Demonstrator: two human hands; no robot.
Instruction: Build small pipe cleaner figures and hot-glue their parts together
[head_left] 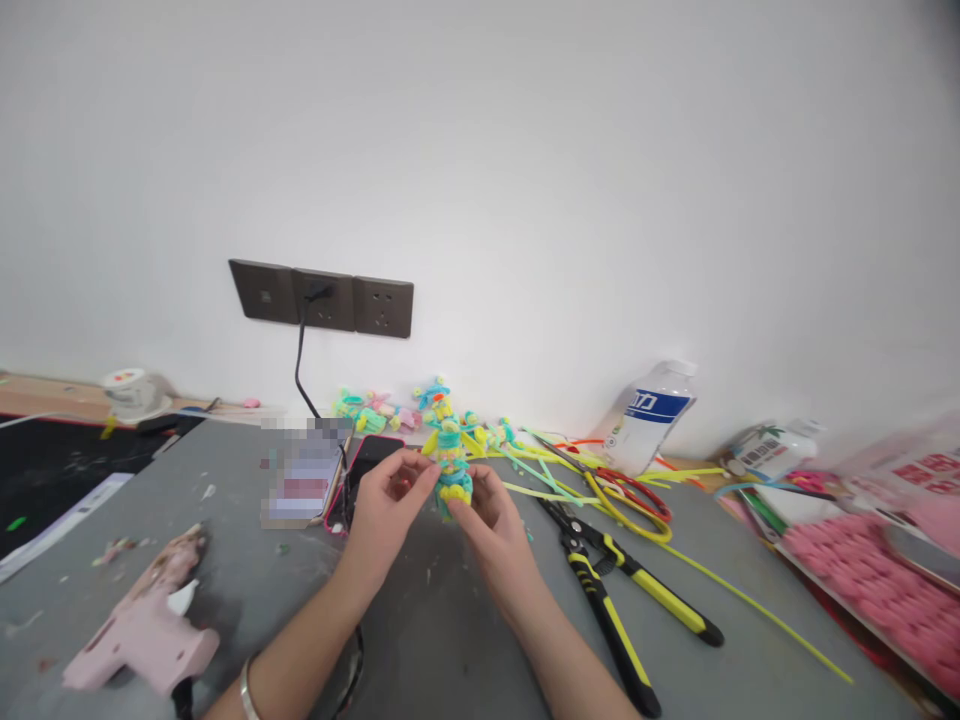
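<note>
On a clock face centred on the fuzzy figure (452, 470), the nearest things on the smooth grey table (427, 640) are a pink plastic glue gun (146, 635) at 8 o'clock, its nozzle end crusted and stained, and metal-headed pliers (607, 580) at 4 o'clock, their black-and-yellow handles spread in a V. The figure is a slim upright stack of soft, bristly coils in turquoise and yellow, with pointed yellow tufts jutting at its sides. It stands between the two hands: the left hand (394, 490) pinches it from 9 o'clock, while the right hand (491, 515) grips its lower part from 4 o'clock, thumb across the base. At 9 o'clock lies a flat, slab-like phone (304, 475); at 3 o'clock, thin fuzzy stems (551, 485) criss-cross in a loose tangle. Farther back, small pastel fuzzy pieces (375, 410) cluster at 10 o'clock, and a translucent bottle (651, 415) with a blue label leans between 2 and 3. Farthest, at 11 o'clock, a dark rectangular socket panel (322, 297) sits on the matte white wall (480, 180).
</note>
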